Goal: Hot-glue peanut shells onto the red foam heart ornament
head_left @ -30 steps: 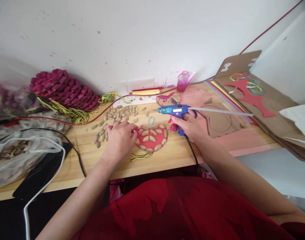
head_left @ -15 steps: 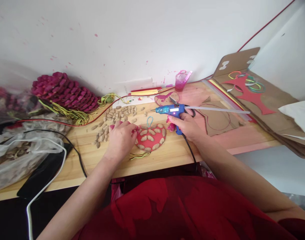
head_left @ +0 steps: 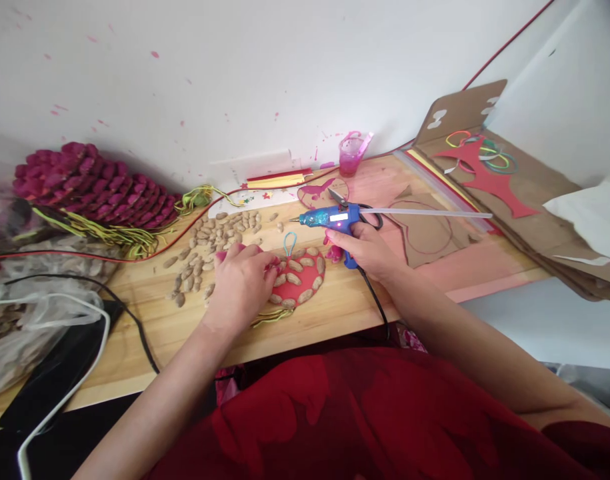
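Observation:
My right hand point(head_left: 372, 250) is wrapped round a blue glue gun point(head_left: 352, 215), held above the table with its nozzle pointing left. A long clear glue stick point(head_left: 425, 213) sticks out of its back. A red heart-shaped piece point(head_left: 291, 291) lies in front of me, with peanuts around its edge and in its middle, a light-blue loop point(head_left: 290, 243) at the top and a yellow-green tassel point(head_left: 272, 318) below. My left hand point(head_left: 242, 283) is bent over the heart's left edge, fingertips pinched together at a peanut there. The fingers partly hide that peanut.
Loose peanuts point(head_left: 225, 230) are spread behind my left hand. Stacked magenta peanut-covered pieces point(head_left: 105, 193) stand at the left, near plastic bags point(head_left: 49, 333). Scissors point(head_left: 342, 200), a pink cup point(head_left: 352, 157) and cut cardboard point(head_left: 429, 230) lie beyond the gun. Cables cross the table.
The view has shifted slightly, so most things sit lower or further left in it. My left fingertips stay at the heart's left edge, and my right hand still holds the glue gun.

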A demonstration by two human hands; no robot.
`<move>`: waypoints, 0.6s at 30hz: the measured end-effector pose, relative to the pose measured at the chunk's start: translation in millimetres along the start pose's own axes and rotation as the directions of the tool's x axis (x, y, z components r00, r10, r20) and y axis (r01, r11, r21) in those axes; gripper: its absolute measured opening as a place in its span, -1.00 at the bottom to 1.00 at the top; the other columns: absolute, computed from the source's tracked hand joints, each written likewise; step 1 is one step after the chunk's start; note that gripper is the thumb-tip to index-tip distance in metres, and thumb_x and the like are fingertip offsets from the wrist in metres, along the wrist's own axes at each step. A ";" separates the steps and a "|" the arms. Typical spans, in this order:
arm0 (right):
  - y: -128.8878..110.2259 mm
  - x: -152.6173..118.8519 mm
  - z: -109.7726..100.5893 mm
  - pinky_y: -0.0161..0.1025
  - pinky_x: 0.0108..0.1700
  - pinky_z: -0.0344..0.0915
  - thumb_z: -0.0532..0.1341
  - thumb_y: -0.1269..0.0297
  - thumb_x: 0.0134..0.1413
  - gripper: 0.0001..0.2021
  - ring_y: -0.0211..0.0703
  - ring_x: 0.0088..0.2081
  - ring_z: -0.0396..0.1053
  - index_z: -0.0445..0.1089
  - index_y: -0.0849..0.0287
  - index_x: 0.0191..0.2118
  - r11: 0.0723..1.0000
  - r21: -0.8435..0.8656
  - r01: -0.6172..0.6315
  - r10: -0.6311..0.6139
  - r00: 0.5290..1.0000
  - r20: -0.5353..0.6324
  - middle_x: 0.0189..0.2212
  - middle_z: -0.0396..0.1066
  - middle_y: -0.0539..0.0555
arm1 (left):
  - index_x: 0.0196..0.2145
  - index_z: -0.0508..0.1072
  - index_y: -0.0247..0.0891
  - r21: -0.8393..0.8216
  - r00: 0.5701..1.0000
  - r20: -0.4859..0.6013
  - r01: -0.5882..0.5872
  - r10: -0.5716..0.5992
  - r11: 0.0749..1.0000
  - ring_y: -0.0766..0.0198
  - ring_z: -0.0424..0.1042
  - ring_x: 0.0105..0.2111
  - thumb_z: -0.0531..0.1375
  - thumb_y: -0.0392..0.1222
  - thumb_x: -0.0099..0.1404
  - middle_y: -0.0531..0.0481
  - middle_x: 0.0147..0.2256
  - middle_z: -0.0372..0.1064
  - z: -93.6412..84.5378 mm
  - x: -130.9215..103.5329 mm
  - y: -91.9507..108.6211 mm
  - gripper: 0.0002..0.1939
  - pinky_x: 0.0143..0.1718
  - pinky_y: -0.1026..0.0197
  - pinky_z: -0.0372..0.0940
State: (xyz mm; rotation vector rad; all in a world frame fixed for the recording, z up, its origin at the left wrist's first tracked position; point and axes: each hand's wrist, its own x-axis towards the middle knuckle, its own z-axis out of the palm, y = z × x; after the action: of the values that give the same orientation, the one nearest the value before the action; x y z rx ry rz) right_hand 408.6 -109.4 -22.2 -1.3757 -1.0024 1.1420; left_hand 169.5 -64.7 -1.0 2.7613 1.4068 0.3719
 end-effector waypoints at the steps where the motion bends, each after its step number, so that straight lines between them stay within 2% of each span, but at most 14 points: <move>1: -1.0 -0.4 0.4 -0.28 -0.47 0.23 0.41 -0.04 -0.03 -0.63 -0.22 -0.53 0.39 0.40 0.15 -0.31 1.000 0.011 -0.003 0.003 1.000 -0.005 -0.57 0.43 -0.03 | -0.29 0.64 -0.16 0.008 1.000 -0.019 -0.016 0.016 1.000 -0.14 0.39 -0.13 0.26 -0.20 0.34 -0.12 -0.30 0.54 -0.7 -0.3 -0.1 -0.87 -0.13 -0.14 0.17; 4: -3.5 -0.9 1.5 -0.27 -0.46 0.24 0.43 -0.03 -0.07 -0.62 -0.23 -0.54 0.37 0.37 0.14 -0.33 0.999 0.042 -0.001 0.002 1.000 -0.005 -0.57 0.42 -0.05 | -0.27 0.63 -0.17 0.022 0.990 -0.094 -0.104 0.106 0.994 -0.09 0.37 -0.16 0.26 -0.20 0.35 -0.11 -0.31 0.52 -2.7 0.8 0.9 -0.88 -0.16 -0.09 0.16; 7: -3.1 -0.3 1.1 -0.28 -0.46 0.23 0.43 -0.05 -0.07 -0.61 -0.24 -0.53 0.36 0.38 0.15 -0.34 0.999 0.040 0.009 -0.010 1.000 0.006 -0.57 0.42 -0.05 | -0.30 0.61 -0.16 0.025 0.958 -0.133 -0.252 0.253 0.967 0.00 0.34 -0.20 0.24 -0.22 0.39 -0.08 -0.32 0.50 -2.4 6.7 3.8 -0.86 -0.17 -0.04 0.14; 11: 0.8 0.7 -2.1 -0.30 -0.46 0.20 0.40 -0.04 0.00 -0.64 -0.25 -0.51 0.36 0.42 0.17 -0.35 1.000 0.008 0.027 -0.027 1.000 -0.001 -0.57 0.43 -0.03 | -0.31 0.59 -0.16 0.048 0.901 -0.111 -0.416 0.418 0.908 0.04 0.32 -0.23 0.21 -0.27 0.42 -0.07 -0.36 0.47 0.0 16.6 5.5 -0.83 -0.19 -0.03 0.12; 18: 2.0 0.4 -3.0 -0.30 -0.45 0.21 0.43 0.01 -0.02 -0.67 -0.27 -0.52 0.33 0.44 0.17 -0.39 0.999 0.047 0.027 -0.026 1.000 -0.013 -0.56 0.42 -0.04 | -0.34 0.58 -0.20 0.094 0.844 -0.030 -0.531 0.536 0.842 -0.01 0.33 -0.18 0.25 -0.29 0.39 -0.10 -0.36 0.43 -2.2 24.1 2.0 -0.86 -0.17 -0.05 0.15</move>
State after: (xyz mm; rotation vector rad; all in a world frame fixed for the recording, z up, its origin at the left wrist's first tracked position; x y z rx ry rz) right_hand 411.6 -109.9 -24.2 -1.3275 -0.9764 1.1293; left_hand 184.3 -46.8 6.2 3.1991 0.6306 0.4056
